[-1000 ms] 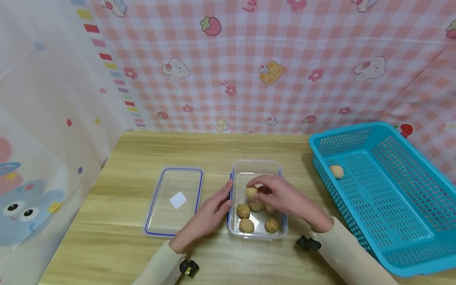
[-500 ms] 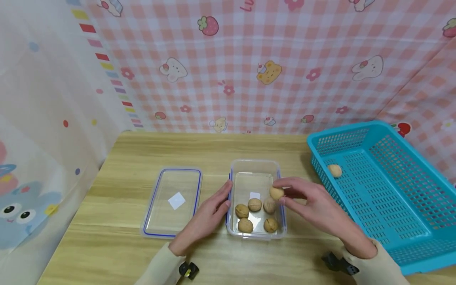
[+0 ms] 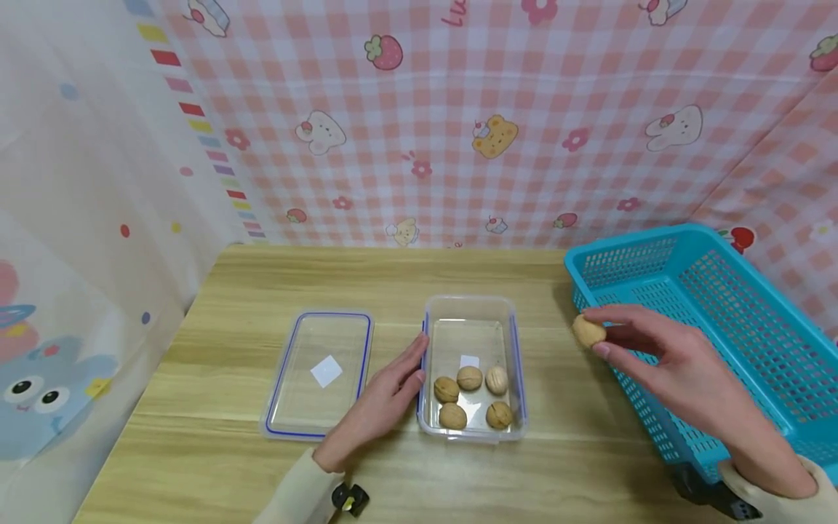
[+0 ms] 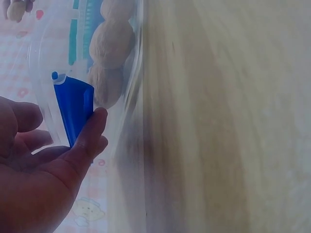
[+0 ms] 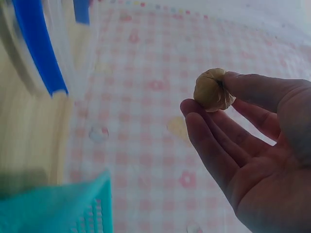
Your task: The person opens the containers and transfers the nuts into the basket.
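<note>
Between thumb and fingertips my right hand pinches a walnut, held up over the near left edge of the blue basket. The right wrist view shows the same walnut gripped at its side. My left hand rests with extended fingers against the left wall of a clear plastic container. In the left wrist view, those fingers lie at its blue latch. Several walnuts sit in the near half of the container.
Left of the container, a clear lid with a blue seal lies flat on the wooden table. The basket stands at the right edge of the table. A pink checked cloth hangs behind.
My right hand has lifted a walnut out of the container and carried it right to the basket's edge. The left hand has stayed at the container's side.
</note>
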The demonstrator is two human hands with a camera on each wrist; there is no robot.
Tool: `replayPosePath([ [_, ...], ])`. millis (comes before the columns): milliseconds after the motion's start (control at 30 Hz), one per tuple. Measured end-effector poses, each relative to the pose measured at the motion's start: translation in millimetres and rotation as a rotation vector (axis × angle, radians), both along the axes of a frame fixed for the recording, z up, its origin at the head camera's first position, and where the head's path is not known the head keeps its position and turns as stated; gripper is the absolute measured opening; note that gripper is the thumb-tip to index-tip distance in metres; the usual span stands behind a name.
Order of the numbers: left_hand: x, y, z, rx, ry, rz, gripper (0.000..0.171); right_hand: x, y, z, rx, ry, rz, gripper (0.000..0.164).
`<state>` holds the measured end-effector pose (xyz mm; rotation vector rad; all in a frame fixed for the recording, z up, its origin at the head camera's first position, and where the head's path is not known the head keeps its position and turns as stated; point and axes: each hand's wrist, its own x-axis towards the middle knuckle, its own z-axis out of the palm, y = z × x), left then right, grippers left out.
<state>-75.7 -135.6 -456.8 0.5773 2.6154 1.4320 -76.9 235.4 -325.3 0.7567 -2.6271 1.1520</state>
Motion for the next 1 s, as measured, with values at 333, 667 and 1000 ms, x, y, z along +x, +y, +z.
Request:
replayPosePath([
  [333, -0.8, 0.1, 2.2, 0.010, -0.017, 0.007, 0.052, -24.0, 47.1, -1.1, 0.010, -0.085, -0.095, 0.042],
  [667, -0.3, 0.5, 3.2, 0.020, -0.026, -0.001, 0.052, -48.3, 81.0, -11.7, 0.143, -0.180, -0.197, 0.035],
  [1000, -0.2, 0.4, 1.6, 0.016, -0.025, 0.002, 0.052, -77.5, 98.5, -27.5, 0.279, -0.299, -0.201, 0.037],
])
